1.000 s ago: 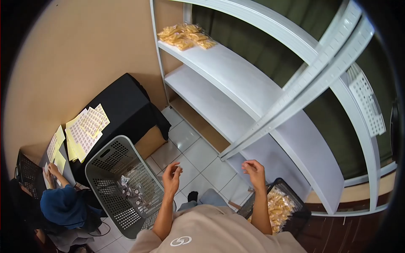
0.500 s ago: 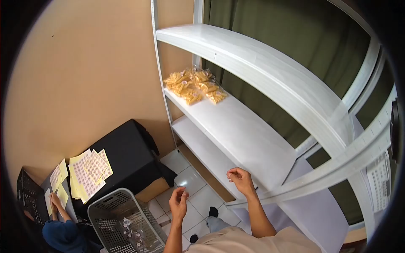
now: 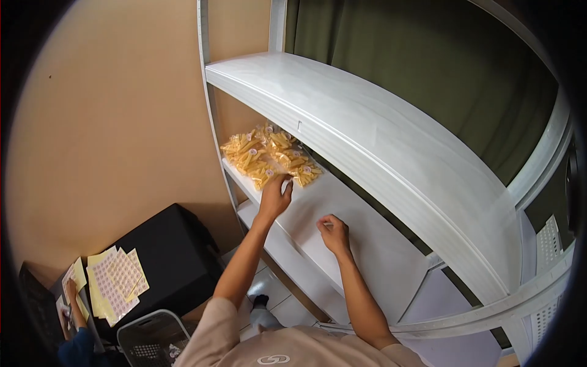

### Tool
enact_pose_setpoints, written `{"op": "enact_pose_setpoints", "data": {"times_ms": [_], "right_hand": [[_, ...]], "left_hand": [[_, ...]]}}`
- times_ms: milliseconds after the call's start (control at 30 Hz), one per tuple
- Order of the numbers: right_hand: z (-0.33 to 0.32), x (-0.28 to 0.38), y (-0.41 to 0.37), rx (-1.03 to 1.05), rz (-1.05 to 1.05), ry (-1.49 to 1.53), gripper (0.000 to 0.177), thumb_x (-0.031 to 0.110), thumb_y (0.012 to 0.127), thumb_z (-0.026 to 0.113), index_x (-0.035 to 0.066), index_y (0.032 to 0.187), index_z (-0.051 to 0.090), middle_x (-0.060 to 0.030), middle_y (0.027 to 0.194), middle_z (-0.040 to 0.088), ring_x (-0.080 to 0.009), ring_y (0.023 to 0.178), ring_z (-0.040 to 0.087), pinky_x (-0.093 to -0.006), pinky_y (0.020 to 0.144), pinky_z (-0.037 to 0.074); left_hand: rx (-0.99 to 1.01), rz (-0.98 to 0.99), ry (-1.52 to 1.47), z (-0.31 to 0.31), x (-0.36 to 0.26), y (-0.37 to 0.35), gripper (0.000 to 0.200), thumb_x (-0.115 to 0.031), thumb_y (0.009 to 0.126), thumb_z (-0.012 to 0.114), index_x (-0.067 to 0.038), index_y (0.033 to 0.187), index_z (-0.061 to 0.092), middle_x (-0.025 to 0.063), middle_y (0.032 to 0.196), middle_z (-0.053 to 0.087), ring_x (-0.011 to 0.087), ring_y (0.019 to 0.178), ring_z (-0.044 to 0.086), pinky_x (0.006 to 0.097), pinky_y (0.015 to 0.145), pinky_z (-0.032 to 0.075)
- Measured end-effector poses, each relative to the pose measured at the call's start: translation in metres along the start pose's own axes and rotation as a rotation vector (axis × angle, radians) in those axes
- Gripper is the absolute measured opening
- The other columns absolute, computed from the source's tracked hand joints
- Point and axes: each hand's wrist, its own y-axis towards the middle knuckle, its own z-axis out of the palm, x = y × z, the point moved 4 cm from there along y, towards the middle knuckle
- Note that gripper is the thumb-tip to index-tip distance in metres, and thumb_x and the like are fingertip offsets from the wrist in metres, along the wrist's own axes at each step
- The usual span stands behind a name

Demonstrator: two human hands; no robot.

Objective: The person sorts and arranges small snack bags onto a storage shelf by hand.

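Observation:
Clear bags of yellow sticks (image 3: 247,160) with small round labels lie at the left end of the middle white shelf (image 3: 373,235). My left hand (image 3: 277,194) is at the near edge of these bags, fingers bent together; whether it pinches a bag corner is hidden. Over the middle of the same shelf, to the right, my right hand (image 3: 334,233) hangs with its fingers curled together, and anything between them is too small to make out.
An upper shelf (image 3: 367,131) arches over the bags. At lower left are a black-covered table (image 3: 165,257), sticker sheets (image 3: 116,281), a grey basket (image 3: 153,339) and a co-worker's arm (image 3: 77,309). A green curtain (image 3: 428,67) hangs behind.
My left hand has moved up and forward to the bags. My right hand has shifted left over the shelf. The view has moved closer to the shelves, and the co-worker's hands have moved apart.

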Motion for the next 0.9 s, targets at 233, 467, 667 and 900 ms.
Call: {"op": "enact_pose_setpoints", "data": {"times_ms": [233, 467, 667, 900], "right_hand": [[0.078, 0.05, 0.118, -0.182, -0.318, -0.463, 0.025, 0.016, 0.079, 0.065, 0.002, 0.099, 0.061, -0.0186, 0.101, 0.064, -0.0352, 0.096, 0.06, -0.0434, 0.086, 0.048], [0.092, 0.013, 0.167, -0.298, -0.479, -0.63, 0.029, 0.018, 0.083, 0.061, -0.002, 0.104, 0.062, -0.0235, 0.109, 0.061, -0.0386, 0.104, 0.056, -0.0461, 0.095, 0.042], [0.049, 0.002, 0.104, -0.615, -0.363, -0.762, 0.025, 0.025, 0.079, 0.07, 0.004, 0.091, 0.066, -0.0157, 0.091, 0.066, -0.0371, 0.085, 0.061, -0.0457, 0.079, 0.047], [-0.005, -0.005, 0.031, -0.619, 0.304, -0.698, 0.043, 0.035, 0.077, 0.073, 0.009, 0.109, 0.064, -0.0121, 0.11, 0.064, -0.0284, 0.109, 0.057, -0.039, 0.093, 0.043]], "left_hand": [[0.307, 0.075, 0.471, 0.078, 0.1, 0.109, 0.033, -0.025, 0.085, 0.051, -0.004, 0.11, 0.057, 0.0179, 0.114, 0.059, 0.0364, 0.105, 0.055, 0.0572, 0.082, 0.043], [0.473, 0.225, 0.492, 0.124, 0.155, 0.109, 0.047, -0.032, 0.082, 0.056, -0.013, 0.125, 0.056, 0.013, 0.13, 0.052, 0.0393, 0.123, 0.037, 0.0602, 0.088, 0.033], [0.589, 0.19, 0.115, 0.12, 0.129, 0.084, 0.053, -0.04, 0.082, 0.06, -0.013, 0.127, 0.053, 0.0158, 0.131, 0.05, 0.0444, 0.125, 0.035, 0.0655, 0.093, 0.028], [0.686, 0.401, -0.037, 0.126, 0.093, 0.05, 0.042, -0.034, 0.079, 0.066, -0.012, 0.114, 0.062, 0.0157, 0.114, 0.061, 0.0343, 0.112, 0.053, 0.0506, 0.091, 0.042]]}}
